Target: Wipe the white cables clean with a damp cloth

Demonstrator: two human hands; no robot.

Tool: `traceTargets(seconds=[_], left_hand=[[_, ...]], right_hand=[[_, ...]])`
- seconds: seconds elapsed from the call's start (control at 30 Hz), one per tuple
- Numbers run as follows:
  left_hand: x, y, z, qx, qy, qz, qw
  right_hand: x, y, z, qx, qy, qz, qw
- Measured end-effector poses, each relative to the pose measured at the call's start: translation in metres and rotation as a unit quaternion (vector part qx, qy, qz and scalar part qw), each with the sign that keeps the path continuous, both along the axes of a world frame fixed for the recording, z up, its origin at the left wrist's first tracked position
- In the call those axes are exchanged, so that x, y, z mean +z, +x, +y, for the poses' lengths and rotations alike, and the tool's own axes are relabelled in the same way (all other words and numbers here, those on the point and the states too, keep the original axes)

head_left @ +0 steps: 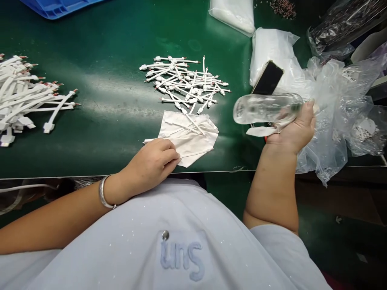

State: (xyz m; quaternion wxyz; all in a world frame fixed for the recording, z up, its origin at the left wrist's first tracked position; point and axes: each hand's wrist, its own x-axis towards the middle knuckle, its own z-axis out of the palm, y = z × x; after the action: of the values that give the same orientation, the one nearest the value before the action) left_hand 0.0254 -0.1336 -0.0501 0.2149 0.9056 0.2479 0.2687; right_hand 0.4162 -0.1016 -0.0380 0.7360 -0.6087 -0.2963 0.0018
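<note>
My left hand rests at the table's front edge, fingers curled together on the near-left side of a white cloth. Several short white cables lie on that cloth. In my right hand is a clear bottle, held on its side above the table, its neck end in the grip. A small white rag sticks out of the same hand under the bottle. Beyond the cloth lies a loose pile of short white cables with connectors and reddish wire ends.
A bigger heap of white cables is on the left. At the back left stands a blue bin. On the right are a phone, a white plastic package and crumpled clear bags hanging over the table edge.
</note>
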Motion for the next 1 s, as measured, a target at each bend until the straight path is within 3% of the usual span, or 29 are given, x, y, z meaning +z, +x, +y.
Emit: traceTargets(seconds=[0.07, 0.13, 0.23, 0.3, 0.4, 0.57, 0.7, 0.77, 0.8, 0.87, 0.93, 1.0], left_hand=[[0.001, 0.000, 0.000, 0.002, -0.002, 0.006, 1.000], [0.002, 0.001, -0.001, 0.004, -0.003, 0.013, 1.000], [0.002, 0.001, -0.001, 0.004, -0.002, 0.020, 1.000], [0.003, 0.002, -0.001, 0.007, -0.003, 0.022, 1.000], [0.002, 0.002, -0.001, 0.014, -0.004, 0.020, 1.000], [0.002, 0.001, -0.001, 0.009, -0.007, 0.020, 1.000], [0.002, 0.002, 0.000, 0.012, -0.009, 0.012, 1.000], [0.002, 0.002, 0.000, 0.012, -0.010, 0.006, 1.000], [0.002, 0.002, 0.000, 0.013, -0.009, 0.004, 1.000], [0.002, 0.002, 0.000, 0.015, -0.006, 0.005, 1.000], [0.002, 0.003, 0.000, 0.016, -0.001, 0.008, 1.000], [0.003, 0.003, 0.001, 0.016, 0.001, 0.010, 1.000]], right_hand=[[-0.010, 0.014, 0.001, 0.018, -0.043, 0.062, 0.997], [-0.010, 0.010, -0.002, 0.024, -0.028, 0.063, 0.997], [0.009, -0.019, -0.010, 0.006, 0.095, -0.067, 0.993], [0.026, -0.041, -0.015, -0.008, 0.109, -0.200, 0.974], [0.043, -0.059, -0.017, -0.016, 0.045, -0.354, 0.934], [0.050, -0.058, -0.017, -0.011, -0.045, -0.495, 0.868], [0.053, -0.087, -0.039, -0.064, -0.045, -0.473, 0.877], [0.047, -0.117, -0.058, 0.007, -0.049, -0.504, 0.862], [0.041, -0.132, -0.068, 0.107, -0.075, -0.524, 0.842], [0.025, -0.160, -0.084, 0.311, -0.150, -0.550, 0.761], [0.009, -0.177, -0.093, 0.370, -0.185, -0.575, 0.705], [-0.001, -0.184, -0.094, 0.374, -0.193, -0.605, 0.676]])
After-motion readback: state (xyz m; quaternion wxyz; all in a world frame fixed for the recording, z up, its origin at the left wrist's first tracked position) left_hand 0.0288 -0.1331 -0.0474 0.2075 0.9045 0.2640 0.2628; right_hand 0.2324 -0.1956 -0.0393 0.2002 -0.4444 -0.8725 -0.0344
